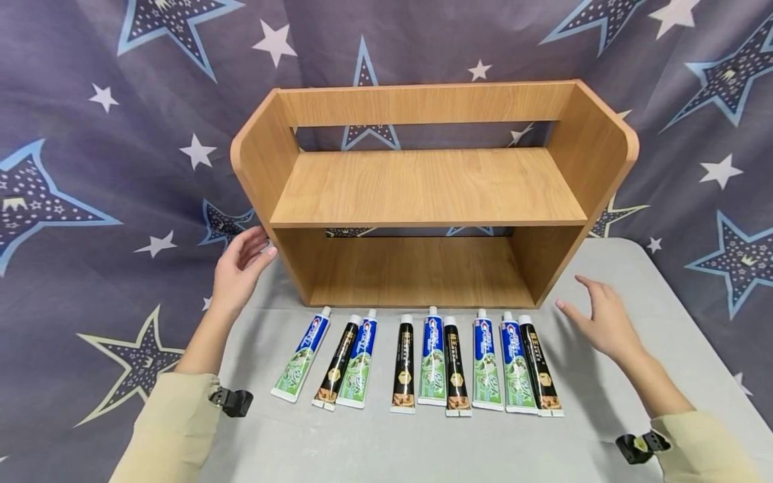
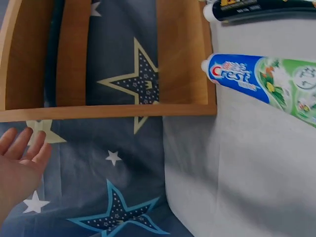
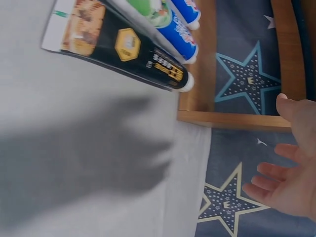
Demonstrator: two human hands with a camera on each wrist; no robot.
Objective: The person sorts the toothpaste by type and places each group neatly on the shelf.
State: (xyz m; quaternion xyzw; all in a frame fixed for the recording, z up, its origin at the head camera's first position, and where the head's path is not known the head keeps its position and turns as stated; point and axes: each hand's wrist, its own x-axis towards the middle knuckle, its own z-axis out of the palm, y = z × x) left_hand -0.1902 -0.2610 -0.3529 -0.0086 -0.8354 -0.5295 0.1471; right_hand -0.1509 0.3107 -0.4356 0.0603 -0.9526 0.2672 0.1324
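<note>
A two-tier wooden shelf (image 1: 423,188) stands at the back of the table. Beside its left panel is my left hand (image 1: 238,272), fingers loosely bent, holding nothing; the left wrist view shows this hand (image 2: 22,163) near the panel's edge. On the other side, my right hand (image 1: 604,322) hovers over the table with thumb and fingers spread, just off the shelf's lower right corner. Several toothpaste tubes lie in a row before the shelf, caps toward it: blue-and-green Crest tubes (image 1: 302,355) and black tubes (image 1: 403,365). The rightmost black tube (image 3: 128,47) is nearest my right hand.
A pale cloth covers the table (image 1: 386,446). Behind it hangs a grey-blue curtain (image 1: 157,168) with a star pattern, also seen through the shelf's open back. Both shelf boards, the upper one (image 1: 429,188) and the lower one (image 1: 423,272), are bare.
</note>
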